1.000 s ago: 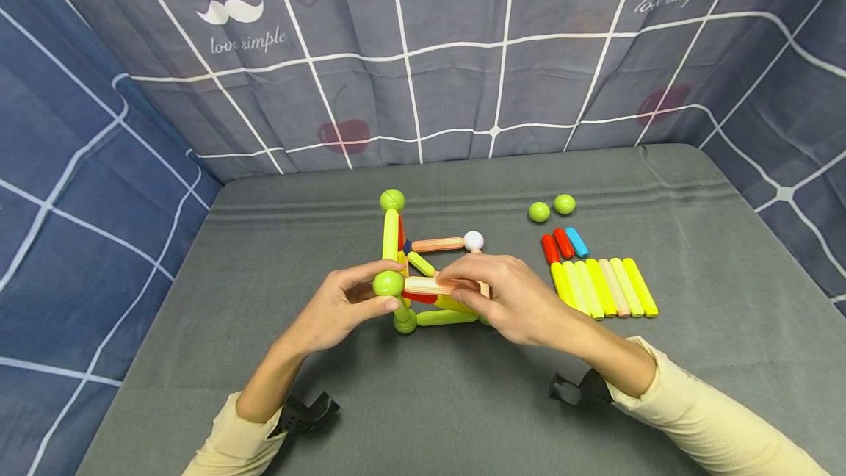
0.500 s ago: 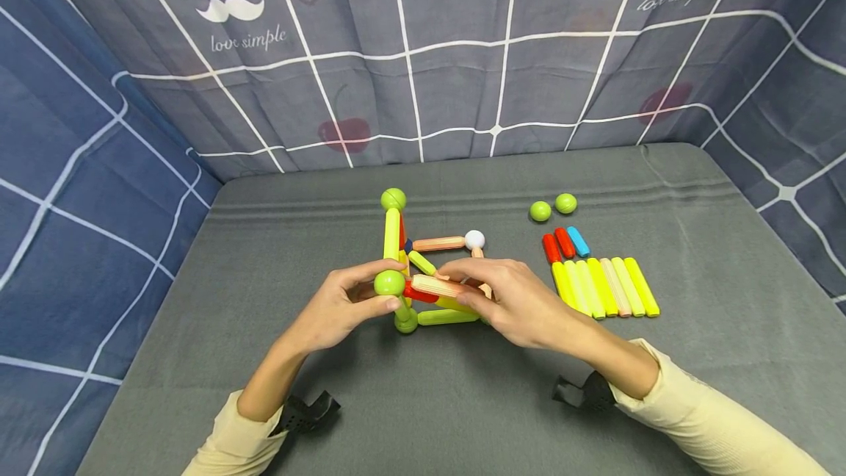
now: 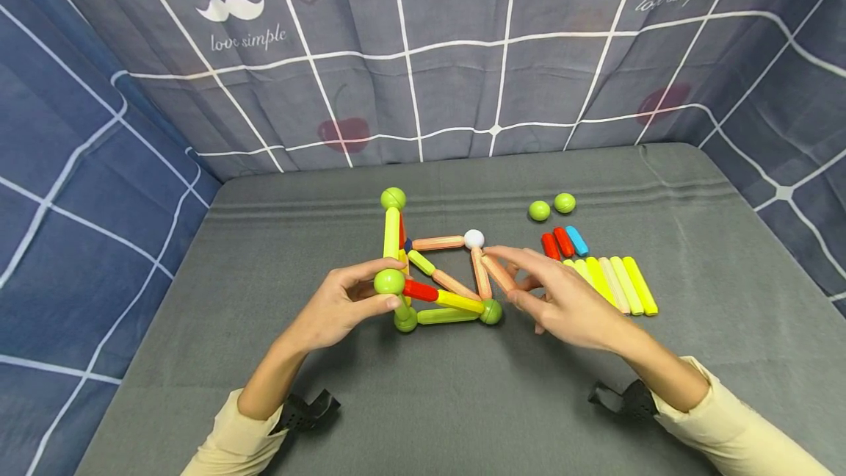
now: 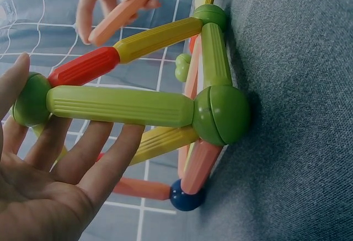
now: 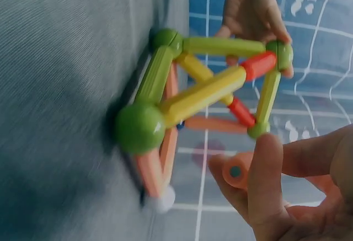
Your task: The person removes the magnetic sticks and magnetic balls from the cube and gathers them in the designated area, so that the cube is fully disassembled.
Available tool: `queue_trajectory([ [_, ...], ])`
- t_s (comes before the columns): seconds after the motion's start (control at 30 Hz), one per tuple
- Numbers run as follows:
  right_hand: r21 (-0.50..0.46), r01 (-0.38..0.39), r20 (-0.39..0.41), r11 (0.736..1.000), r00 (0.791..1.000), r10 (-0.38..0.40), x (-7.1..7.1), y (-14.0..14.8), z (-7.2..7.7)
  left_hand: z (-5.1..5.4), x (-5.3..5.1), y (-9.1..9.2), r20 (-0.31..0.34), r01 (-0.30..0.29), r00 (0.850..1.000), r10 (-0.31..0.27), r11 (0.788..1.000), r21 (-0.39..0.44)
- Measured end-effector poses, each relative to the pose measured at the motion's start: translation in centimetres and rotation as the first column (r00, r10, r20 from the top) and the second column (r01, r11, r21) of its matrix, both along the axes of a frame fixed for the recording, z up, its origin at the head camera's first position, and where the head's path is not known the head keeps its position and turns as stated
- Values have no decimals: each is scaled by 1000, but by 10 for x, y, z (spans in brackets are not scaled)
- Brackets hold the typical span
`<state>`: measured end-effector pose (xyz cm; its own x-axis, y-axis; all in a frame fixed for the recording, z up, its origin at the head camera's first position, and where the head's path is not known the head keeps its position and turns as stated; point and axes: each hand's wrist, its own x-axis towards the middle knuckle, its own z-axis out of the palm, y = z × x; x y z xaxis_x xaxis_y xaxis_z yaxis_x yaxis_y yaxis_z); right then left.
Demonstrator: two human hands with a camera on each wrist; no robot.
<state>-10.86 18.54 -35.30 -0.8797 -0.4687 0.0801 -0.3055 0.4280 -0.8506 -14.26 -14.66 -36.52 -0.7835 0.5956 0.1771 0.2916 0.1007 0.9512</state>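
Note:
In the head view a frame of coloured magnetic sticks and balls stands on the grey cloth. My left hand (image 3: 333, 311) pinches the raised green ball (image 3: 389, 283) at its near left corner. From that ball a red stick (image 3: 421, 290) and a yellow stick (image 3: 460, 303) slope end to end to a lower green ball (image 3: 491, 311). My right hand (image 3: 565, 303) pinches a loose peach stick (image 3: 499, 274) between thumb and fingers, just right of the frame. Its end face (image 5: 236, 172) shows in the right wrist view, apart from the red and yellow sticks.
Right of the frame lies a row of yellow and pale sticks (image 3: 634, 285), partly behind my right hand. Beyond it are red sticks (image 3: 564, 242), a blue stick (image 3: 577, 241) and two loose green balls (image 3: 539, 211). A patterned curtain (image 3: 449, 57) hangs behind.
My right hand has moved right with the peach stick, from above the red and yellow sticks to beside the frame, tilting the stick. My left hand stays on the green ball.

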Motion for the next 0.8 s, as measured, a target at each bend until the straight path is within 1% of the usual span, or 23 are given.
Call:
queue_trajectory([
  [0.1, -4, 44, 41, 999, 998, -43, 2, 15, -4, 0, 0, 0, -3, 0, 1000, 0, 1000, -2],
  [0.27, -34, 125, 59, 992, 991, -123, 3, 41, -10, -1, 0, 1, -1, 2, 1000, -2, 1000, -2],
  [0.37, -19, 174, 19, 985, 985, -174, 4, 58, -13, -1, 0, 0, 0, 2, 1000, -2, 1000, 0],
  [0.43, 6, 205, -26, 979, 979, -205, 6, 70, -15, -1, 0, 0, 3, 2, 1000, -2, 1000, 1],
  [0.53, 64, 252, -115, 966, 963, -243, 5, 88, -17, -1, 0, -1, 8, 3, 1000, -3, 1000, 5],
  [0.63, 158, 300, -194, 941, 944, -269, 2, 110, -18, -1, 1, 0, 13, 2, 1000, -2, 1000, 3],
  [0.7, 228, 324, -191, 918, 939, -284, -1, 126, -18, -1, 1, 0, 28, -3, 1000, 3, 1000, 2],
  [0.77, 292, 325, -156, 900, 944, -290, -5, 141, -17, 0, 1, 0, 50, -9, 999, 9, 1000, 1],
  [0.8, 312, 319, -124, 895, 948, -295, -6, 148, -18, 1, 2, 0, 63, -11, 998, 11, 1000, 0],
])
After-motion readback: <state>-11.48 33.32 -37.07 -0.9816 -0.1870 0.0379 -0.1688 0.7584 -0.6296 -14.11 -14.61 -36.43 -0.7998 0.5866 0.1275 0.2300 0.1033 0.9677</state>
